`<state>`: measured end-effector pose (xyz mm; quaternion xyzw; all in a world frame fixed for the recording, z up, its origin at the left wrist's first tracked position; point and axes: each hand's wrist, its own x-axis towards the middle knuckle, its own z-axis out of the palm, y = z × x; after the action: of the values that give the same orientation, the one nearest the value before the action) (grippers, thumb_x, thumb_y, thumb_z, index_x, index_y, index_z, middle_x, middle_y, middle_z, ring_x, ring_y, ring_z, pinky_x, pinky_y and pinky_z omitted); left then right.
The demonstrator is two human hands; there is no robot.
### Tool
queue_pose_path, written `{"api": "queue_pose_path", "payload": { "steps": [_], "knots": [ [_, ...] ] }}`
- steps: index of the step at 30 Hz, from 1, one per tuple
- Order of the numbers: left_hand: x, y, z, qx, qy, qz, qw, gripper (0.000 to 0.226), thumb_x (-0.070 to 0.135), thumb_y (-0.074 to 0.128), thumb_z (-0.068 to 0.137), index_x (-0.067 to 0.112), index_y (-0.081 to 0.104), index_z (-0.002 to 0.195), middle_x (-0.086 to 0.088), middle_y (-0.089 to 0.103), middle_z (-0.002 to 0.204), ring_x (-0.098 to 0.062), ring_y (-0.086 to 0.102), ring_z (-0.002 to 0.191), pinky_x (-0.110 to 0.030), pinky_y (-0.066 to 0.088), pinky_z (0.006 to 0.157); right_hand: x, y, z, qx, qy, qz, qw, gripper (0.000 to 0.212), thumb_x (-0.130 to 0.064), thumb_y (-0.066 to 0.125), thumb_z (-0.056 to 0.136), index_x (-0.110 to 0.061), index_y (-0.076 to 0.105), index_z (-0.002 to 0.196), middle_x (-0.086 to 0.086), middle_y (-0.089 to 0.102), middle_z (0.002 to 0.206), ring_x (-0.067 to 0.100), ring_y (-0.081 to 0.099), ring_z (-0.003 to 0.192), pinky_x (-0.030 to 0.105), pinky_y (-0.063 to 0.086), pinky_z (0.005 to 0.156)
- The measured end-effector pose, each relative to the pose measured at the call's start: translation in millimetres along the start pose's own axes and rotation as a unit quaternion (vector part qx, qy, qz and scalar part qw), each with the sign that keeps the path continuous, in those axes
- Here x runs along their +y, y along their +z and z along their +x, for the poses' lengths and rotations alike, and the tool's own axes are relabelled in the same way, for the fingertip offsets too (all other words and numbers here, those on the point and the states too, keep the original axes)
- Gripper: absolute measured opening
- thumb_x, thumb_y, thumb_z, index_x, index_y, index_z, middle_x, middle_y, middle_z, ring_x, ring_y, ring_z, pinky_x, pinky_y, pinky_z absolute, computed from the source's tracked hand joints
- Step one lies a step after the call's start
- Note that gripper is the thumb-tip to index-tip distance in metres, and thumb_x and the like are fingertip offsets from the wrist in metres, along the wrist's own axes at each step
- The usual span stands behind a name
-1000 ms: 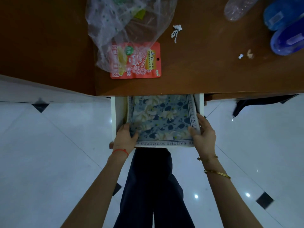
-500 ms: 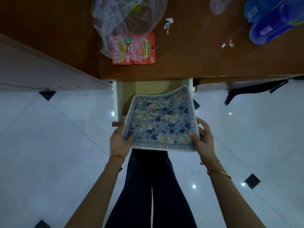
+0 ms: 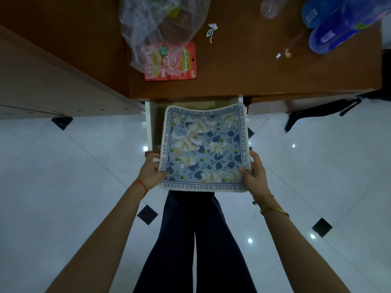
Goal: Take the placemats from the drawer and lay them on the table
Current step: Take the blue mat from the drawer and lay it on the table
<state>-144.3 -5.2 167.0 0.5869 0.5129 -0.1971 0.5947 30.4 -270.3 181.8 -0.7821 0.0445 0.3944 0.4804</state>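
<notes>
In the head view, the placemat (image 3: 204,149) was out of the drawer (image 3: 150,127) and held flat in the air above it, near the person's body, with its far edge just short of the worktop (image 3: 243,66) edge. The left hand (image 3: 150,172) grasped the near left corner, thumb on top and fingers underneath; the right hand (image 3: 255,176) grasped the near right corner the same way. By my reading the take-out step was as good as finished for this mat, and the laying on the worktop was not yet done. The drawer stood open below the mat; whether more placemats lay inside could not be told, since the mat hid most of it.

The mat looked square with rounded corners, with a pale blue field of cream flowers and dark blue leaves inside a white border printed with dark lettering. It bowed slightly, so it seemed soft and flexible.

On the worktop, far from the mat, lay a clear plastic bag (image 3: 160,24) over a red snack packet (image 3: 171,62), and blue bottles (image 3: 336,28) at the far right.
</notes>
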Motion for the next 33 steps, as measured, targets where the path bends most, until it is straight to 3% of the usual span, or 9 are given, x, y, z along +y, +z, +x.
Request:
{"api": "queue_pose_path", "payload": {
  "steps": [6,9,14,19,24,27,29,33],
  "knots": [
    [24,-11,-58,0.014,0.055,-0.005,0.998,0.054,-0.008,0.071,0.076,0.021,0.043,0.112,-0.005,0.065,0.101,-0.016,0.062,0.090,-0.031,0.056,0.075,-35,-17,-48,0.007,-0.009,0.019,1.000,0.048,0.008,0.050,0.092,-0.020,0.045,0.131,0.013,0.070,0.110,0.026,0.071,0.096,0.052,0.058,0.083],
    [48,-19,-96,0.009,0.079,-0.007,0.997,0.052,-0.008,0.070,0.078,0.021,0.043,0.111,-0.007,0.066,0.100,-0.019,0.064,0.089,-0.034,0.055,0.076,-60,-32,-84,0.016,-0.024,0.037,0.999,0.049,0.008,0.051,0.092,-0.017,0.043,0.133,0.012,0.071,0.109,0.025,0.071,0.096,0.046,0.059,0.083],
    [97,-33,-159,-0.008,0.154,0.027,0.988,0.050,-0.006,0.069,0.080,0.028,0.052,0.113,0.004,0.067,0.103,-0.010,0.065,0.092,-0.025,0.055,0.079,-104,-56,-145,0.045,-0.064,0.077,0.994,0.049,0.006,0.052,0.093,-0.019,0.043,0.134,0.011,0.071,0.111,0.022,0.071,0.098,0.035,0.060,0.080],
    [137,-40,-206,-0.026,0.210,0.045,0.976,0.049,-0.008,0.066,0.082,0.022,0.052,0.119,0.000,0.067,0.106,-0.014,0.065,0.094,-0.027,0.055,0.080,-133,-70,-197,0.093,-0.103,0.110,0.984,0.044,0.007,0.053,0.092,-0.018,0.049,0.129,0.006,0.070,0.113,0.020,0.070,0.099,0.032,0.059,0.079],
    [165,-39,-236,-0.065,0.230,0.061,0.969,0.047,-0.009,0.067,0.081,0.018,0.050,0.115,0.000,0.066,0.105,-0.012,0.065,0.092,-0.022,0.054,0.075,-143,-77,-239,0.156,-0.125,0.122,0.972,0.040,0.008,0.053,0.091,-0.010,0.054,0.126,0.008,0.066,0.117,0.022,0.067,0.105,0.036,0.058,0.084],
    [182,-37,-246,-0.103,0.246,0.077,0.961,0.045,-0.014,0.065,0.079,0.011,0.048,0.113,-0.004,0.065,0.105,-0.016,0.065,0.091,-0.026,0.055,0.077,-145,-73,-263,0.192,-0.121,0.147,0.963,0.039,0.007,0.054,0.090,-0.011,0.056,0.124,0.003,0.067,0.114,0.018,0.067,0.103,0.029,0.058,0.081],
    [192,-36,-251,-0.126,0.257,0.093,0.954,0.045,-0.018,0.063,0.078,0.008,0.047,0.112,-0.002,0.064,0.101,-0.013,0.064,0.088,-0.020,0.055,0.072,-144,-67,-280,0.219,-0.115,0.170,0.954,0.037,0.005,0.055,0.091,-0.014,0.057,0.122,-0.004,0.068,0.111,0.011,0.068,0.099,0.024,0.058,0.077],
    [207,-32,-254,-0.183,0.270,0.137,0.935,0.046,-0.018,0.062,0.078,0.010,0.047,0.112,0.001,0.064,0.103,-0.007,0.065,0.090,-0.018,0.056,0.068,-135,-50,-313,0.285,-0.109,0.211,0.929,0.035,0.005,0.056,0.091,-0.012,0.056,0.122,0.002,0.068,0.113,0.010,0.069,0.097,0.022,0.057,0.075]
  ]
}}
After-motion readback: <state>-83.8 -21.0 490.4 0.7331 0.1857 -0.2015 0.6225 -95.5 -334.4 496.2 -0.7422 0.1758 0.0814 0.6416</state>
